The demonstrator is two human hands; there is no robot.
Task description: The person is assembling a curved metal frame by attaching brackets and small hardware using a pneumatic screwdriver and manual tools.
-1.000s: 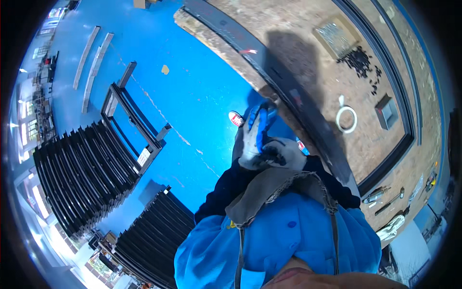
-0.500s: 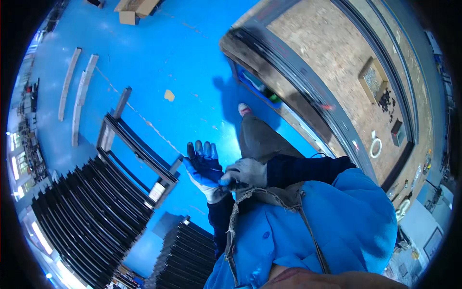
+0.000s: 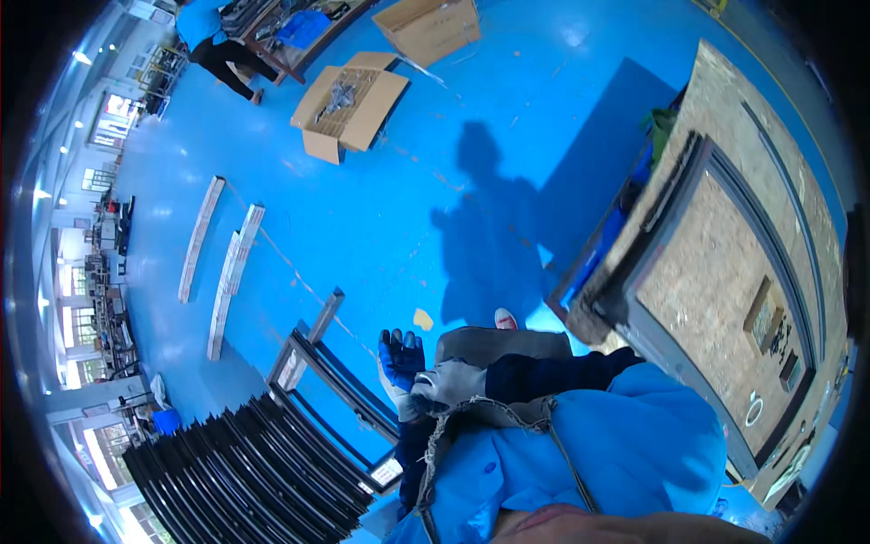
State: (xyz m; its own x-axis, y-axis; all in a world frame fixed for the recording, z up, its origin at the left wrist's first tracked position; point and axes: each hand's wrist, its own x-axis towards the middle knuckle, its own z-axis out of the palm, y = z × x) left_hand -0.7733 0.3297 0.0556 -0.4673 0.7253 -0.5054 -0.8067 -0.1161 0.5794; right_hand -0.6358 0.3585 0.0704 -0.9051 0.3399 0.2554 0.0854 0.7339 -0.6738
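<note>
Both of my hands wear work gloves, pale grey on the back and blue on the palm. My left hand (image 3: 400, 364) is raised in front of my body, palm showing, fingers up and slightly curled, with nothing in it. My right hand (image 3: 450, 384) reaches across to the base of the left palm. Its fingers are closed on the left glove near the wrist; the fingertips are partly hidden. A brown apron (image 3: 507, 414) hangs just below the hands, over my blue shirt.
To the right, a worktable (image 3: 675, 118) carries a dark frame (image 3: 634, 313) and a small open box (image 3: 764, 308). Stacked black frames (image 3: 254, 476) stand at lower left, beside an upright frame (image 3: 317, 385). Ahead are long pale bars (image 3: 224, 290), an open carton (image 3: 376, 104) and a co-worker (image 3: 213, 41).
My view has swung up and to the right, bringing the carton and the co-worker into sight. My right hand stays at the left glove, while the left fingers have curled a little.
</note>
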